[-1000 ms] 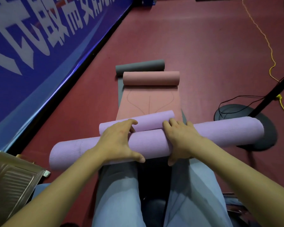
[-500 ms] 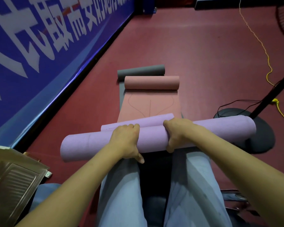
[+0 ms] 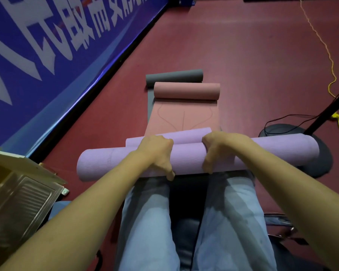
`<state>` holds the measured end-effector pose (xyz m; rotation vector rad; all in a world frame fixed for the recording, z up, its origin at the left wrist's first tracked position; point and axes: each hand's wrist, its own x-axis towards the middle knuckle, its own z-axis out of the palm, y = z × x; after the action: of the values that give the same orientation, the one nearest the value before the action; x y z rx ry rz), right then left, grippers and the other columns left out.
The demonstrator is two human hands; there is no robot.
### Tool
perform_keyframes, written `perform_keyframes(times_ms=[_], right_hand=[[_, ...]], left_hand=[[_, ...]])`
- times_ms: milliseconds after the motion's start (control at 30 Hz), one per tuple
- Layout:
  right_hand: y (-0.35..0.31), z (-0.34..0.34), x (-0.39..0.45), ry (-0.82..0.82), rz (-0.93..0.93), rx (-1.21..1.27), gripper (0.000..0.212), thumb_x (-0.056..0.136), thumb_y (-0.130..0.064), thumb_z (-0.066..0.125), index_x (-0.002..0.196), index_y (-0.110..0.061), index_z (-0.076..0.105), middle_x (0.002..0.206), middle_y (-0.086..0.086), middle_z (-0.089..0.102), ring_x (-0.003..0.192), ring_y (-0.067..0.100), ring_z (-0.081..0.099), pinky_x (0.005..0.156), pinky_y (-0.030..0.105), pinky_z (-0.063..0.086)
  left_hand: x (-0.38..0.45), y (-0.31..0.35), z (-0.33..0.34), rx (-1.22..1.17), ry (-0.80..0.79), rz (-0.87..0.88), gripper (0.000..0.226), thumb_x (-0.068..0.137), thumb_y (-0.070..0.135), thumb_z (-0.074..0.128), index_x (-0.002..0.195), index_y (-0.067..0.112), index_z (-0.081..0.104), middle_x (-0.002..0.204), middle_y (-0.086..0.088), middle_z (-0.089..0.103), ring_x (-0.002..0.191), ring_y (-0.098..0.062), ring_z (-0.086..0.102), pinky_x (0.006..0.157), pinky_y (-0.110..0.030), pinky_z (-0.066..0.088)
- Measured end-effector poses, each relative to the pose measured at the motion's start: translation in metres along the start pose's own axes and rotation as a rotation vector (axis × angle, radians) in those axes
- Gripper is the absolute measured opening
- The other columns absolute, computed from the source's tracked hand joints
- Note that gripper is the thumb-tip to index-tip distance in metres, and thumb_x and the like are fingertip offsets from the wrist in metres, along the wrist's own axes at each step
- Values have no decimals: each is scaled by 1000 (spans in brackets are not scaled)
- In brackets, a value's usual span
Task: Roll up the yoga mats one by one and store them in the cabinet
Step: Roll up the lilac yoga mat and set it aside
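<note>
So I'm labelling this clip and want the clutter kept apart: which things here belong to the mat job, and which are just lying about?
Job:
- purple rolled mat, gripped by left hand and right hand
- second purple roll
- pink mat, partly rolled
- grey mat, partly rolled
- cabinet

Lying about:
- round stand base
- yellow cord
- black cable
- blue banner

bare forearms [image 3: 98,194], no sleeves showing; light blue jeans [image 3: 147,227] on both legs.

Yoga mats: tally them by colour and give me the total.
Purple: 2, the big roll gripped by the left hand and right hand, and a smaller roll just behind it
Pink: 1, partly rolled
Grey: 1, partly rolled
Total: 4
</note>
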<state>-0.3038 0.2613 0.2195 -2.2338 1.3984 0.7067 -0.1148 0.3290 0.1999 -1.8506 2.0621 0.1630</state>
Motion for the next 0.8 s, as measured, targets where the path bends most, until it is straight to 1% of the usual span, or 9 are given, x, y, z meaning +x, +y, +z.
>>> perform_keyframes(times_ms=[100,200,267,400,467,600,700,767,800], right_hand=[[-3,-6,-1,-83,1,-62,65,44,-51,86,99,-21,70,99,0,65,84,23,68,73,38,62],[-1,0,-5,-150,-27,-80,66,45,-52,84,102,-22,69,100,-1,66,88,23,68,77,41,63],[2,7,-11,-201,-49,-57,68,44,-53,84,103,-21,68,101,-1,68,89,22,69,76,40,63],[10,22,-20,-293,-77,41,82,34,-58,80,108,-26,65,107,-5,68,96,19,67,81,40,61],[16,27,-24,-273,-94,85,86,29,-61,74,107,-28,61,105,-8,66,97,17,65,87,41,59],[17,26,-27,-222,-83,117,86,31,-66,69,109,-35,55,111,-10,60,101,15,60,90,43,55],[12,21,-32,-95,-94,-67,87,46,-70,67,122,-32,50,122,-6,50,117,19,45,98,43,49],[6,24,-34,24,-105,-155,91,58,-67,75,133,-27,43,131,-1,49,123,24,45,103,43,43],[3,29,-36,71,-110,-188,98,60,-66,78,139,-24,38,136,0,47,127,27,45,106,43,40]], left_hand=[[0,0,-8,-10,-74,33,73,48,71,85,96,21,61,87,2,64,65,-16,52,50,-30,33],[-6,1,-4,-42,-138,69,73,43,73,85,91,24,63,83,4,66,75,-18,62,64,-34,53],[-11,3,-3,-69,-200,95,71,43,73,85,89,24,61,82,6,65,75,-17,61,69,-35,55],[-17,10,-2,-115,-311,130,72,41,74,86,85,24,60,82,8,65,76,-17,62,69,-34,56],[-16,12,0,-131,-329,144,73,39,75,86,86,25,60,82,8,65,76,-17,62,69,-34,56],[-4,6,0,-223,-368,141,73,36,73,86,87,27,60,83,12,65,80,-15,63,71,-32,56],[9,-4,3,-396,-419,97,76,28,68,87,88,25,67,85,13,70,81,-12,68,73,-35,60],[19,-12,3,-511,-467,91,74,29,59,92,91,23,72,88,12,74,82,-12,71,78,-37,61],[23,-16,2,-559,-497,95,73,32,55,95,93,23,73,89,12,76,84,-13,72,81,-38,62]])
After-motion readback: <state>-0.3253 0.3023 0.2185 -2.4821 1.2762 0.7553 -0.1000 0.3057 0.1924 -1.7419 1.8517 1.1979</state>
